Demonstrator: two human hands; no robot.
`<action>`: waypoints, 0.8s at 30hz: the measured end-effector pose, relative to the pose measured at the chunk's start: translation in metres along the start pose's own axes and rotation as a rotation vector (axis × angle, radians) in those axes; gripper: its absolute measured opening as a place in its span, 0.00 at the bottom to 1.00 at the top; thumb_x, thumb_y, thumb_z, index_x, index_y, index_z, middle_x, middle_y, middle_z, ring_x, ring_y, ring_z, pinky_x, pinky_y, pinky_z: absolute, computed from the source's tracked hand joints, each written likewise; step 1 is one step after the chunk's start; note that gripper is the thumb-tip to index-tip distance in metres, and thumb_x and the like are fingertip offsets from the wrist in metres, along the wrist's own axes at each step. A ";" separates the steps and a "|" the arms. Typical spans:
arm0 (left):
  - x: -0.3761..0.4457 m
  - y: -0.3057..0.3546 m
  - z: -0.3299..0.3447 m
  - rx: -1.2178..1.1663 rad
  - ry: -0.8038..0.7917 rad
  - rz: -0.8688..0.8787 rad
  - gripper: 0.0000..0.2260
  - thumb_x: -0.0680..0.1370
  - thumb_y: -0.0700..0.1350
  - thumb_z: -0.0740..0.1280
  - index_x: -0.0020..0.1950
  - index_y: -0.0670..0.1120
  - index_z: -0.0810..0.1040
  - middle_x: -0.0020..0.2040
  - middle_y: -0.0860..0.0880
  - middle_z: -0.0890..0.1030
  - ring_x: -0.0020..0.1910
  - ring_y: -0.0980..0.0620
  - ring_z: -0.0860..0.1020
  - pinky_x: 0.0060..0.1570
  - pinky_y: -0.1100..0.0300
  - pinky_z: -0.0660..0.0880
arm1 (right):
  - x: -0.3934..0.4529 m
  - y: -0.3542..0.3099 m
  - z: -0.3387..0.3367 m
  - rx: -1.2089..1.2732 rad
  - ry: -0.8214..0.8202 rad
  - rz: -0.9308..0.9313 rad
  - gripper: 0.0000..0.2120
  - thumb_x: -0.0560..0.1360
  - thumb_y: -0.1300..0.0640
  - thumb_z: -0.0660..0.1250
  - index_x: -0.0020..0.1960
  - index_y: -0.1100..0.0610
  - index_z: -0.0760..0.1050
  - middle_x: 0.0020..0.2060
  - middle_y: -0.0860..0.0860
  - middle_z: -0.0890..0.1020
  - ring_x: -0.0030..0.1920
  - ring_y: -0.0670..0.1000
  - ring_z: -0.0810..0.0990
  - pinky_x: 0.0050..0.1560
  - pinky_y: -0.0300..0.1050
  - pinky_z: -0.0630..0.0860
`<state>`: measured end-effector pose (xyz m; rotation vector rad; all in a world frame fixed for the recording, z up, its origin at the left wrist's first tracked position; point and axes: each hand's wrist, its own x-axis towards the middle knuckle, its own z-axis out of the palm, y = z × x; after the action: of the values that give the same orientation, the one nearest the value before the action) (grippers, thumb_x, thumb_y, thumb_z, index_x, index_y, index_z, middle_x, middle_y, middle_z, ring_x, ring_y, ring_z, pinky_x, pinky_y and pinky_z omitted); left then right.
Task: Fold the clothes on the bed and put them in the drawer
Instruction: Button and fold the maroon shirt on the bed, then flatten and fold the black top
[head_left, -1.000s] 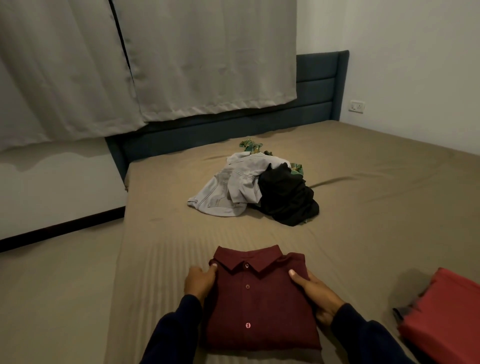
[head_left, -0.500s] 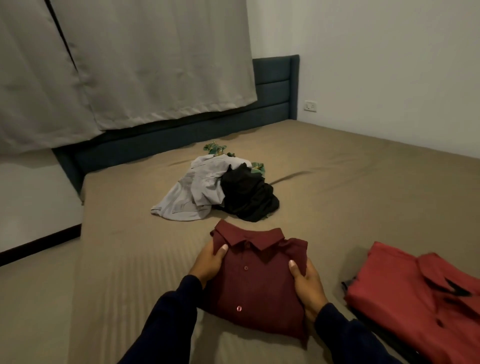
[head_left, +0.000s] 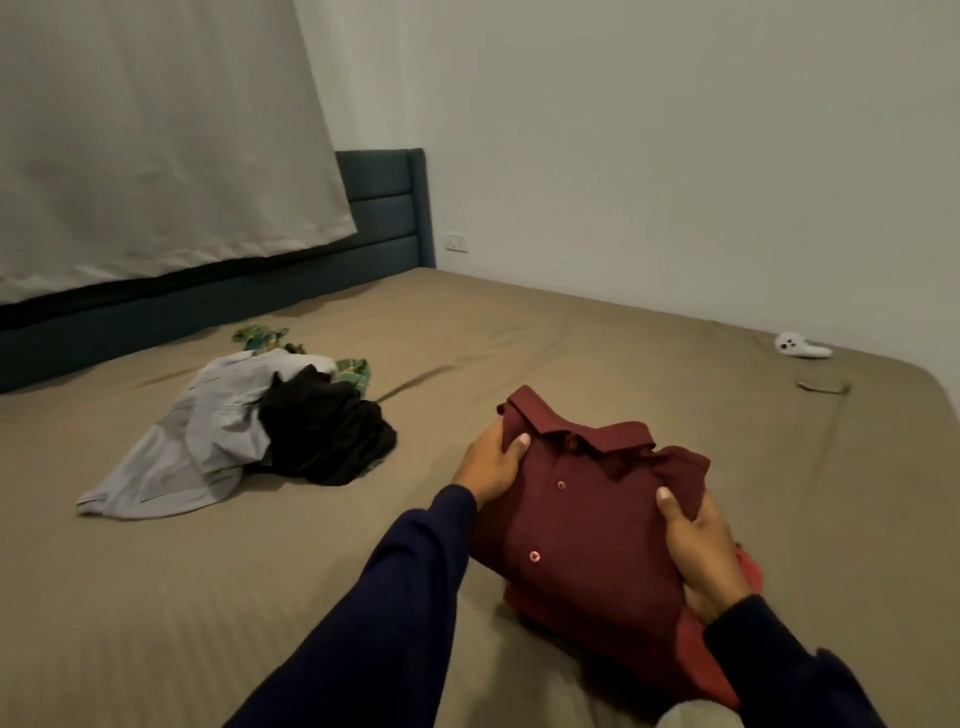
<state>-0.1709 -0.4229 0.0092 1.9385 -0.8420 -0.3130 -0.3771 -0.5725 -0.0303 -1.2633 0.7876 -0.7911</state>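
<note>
No brand, label or legible writing is seen on any item. At far left, a pale grey curtain (head_left: 156, 130) is hung in soft vertical folds, its hem dropping in front of a dark blue upholstered headboard (head_left: 387, 208) with padded horizontal panels. The bed (head_left: 156, 597) is covered by a taut olive-brown sheet, faintly ribbed with stripes in the foreground. On it, left of centre, an unfolded heap is laid: a crumpled light grey garment (head_left: 176, 457), a black garment (head_left: 324, 439) bunched against its right side, and a green patterned cloth (head_left: 262, 338) partly buried behind both.

A white wall socket (head_left: 456, 242) is set into the plain pale wall just beside the headboard. Right of centre, the folded maroon shirt (head_left: 587, 514), smooth-woven, collared and fastened with small pinkish buttons, is held at a tilt just above the sheet. It is gripped near the collar by the left hand (head_left: 491, 467), thumb on top, and along its opposite edge by the right hand (head_left: 701, 551), thumb likewise pressed on the front; both arms are clad in dark navy sleeves. A red garment (head_left: 748, 571) is glimpsed beneath the right hand. At far right, near the wall, a small white rounded object (head_left: 797, 345) and a flat dark object (head_left: 823, 386) are left on the sheet, well apart from the clothes.
</note>
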 end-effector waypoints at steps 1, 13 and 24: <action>0.006 0.007 0.016 0.033 -0.024 -0.002 0.18 0.82 0.54 0.61 0.72 0.53 0.71 0.65 0.50 0.78 0.63 0.46 0.77 0.64 0.49 0.73 | 0.007 0.000 -0.016 -0.009 0.025 0.000 0.14 0.83 0.55 0.64 0.67 0.54 0.73 0.57 0.53 0.82 0.56 0.55 0.81 0.63 0.57 0.77; -0.011 -0.033 0.104 0.473 -0.088 -0.275 0.25 0.82 0.63 0.54 0.63 0.44 0.72 0.60 0.44 0.78 0.57 0.43 0.78 0.55 0.51 0.75 | 0.015 0.065 -0.091 -0.293 0.117 0.219 0.29 0.77 0.45 0.70 0.71 0.59 0.71 0.60 0.58 0.81 0.58 0.61 0.81 0.62 0.64 0.77; -0.039 -0.083 -0.052 0.577 0.233 -0.162 0.13 0.82 0.57 0.61 0.54 0.49 0.73 0.40 0.52 0.79 0.40 0.49 0.78 0.39 0.54 0.74 | -0.021 0.013 0.099 -0.771 -0.097 -0.692 0.15 0.75 0.53 0.73 0.60 0.54 0.75 0.55 0.50 0.76 0.56 0.53 0.76 0.56 0.46 0.73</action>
<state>-0.1362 -0.3368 -0.0404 2.5270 -0.6648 0.0778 -0.3018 -0.5031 -0.0290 -2.3216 0.5812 -0.9945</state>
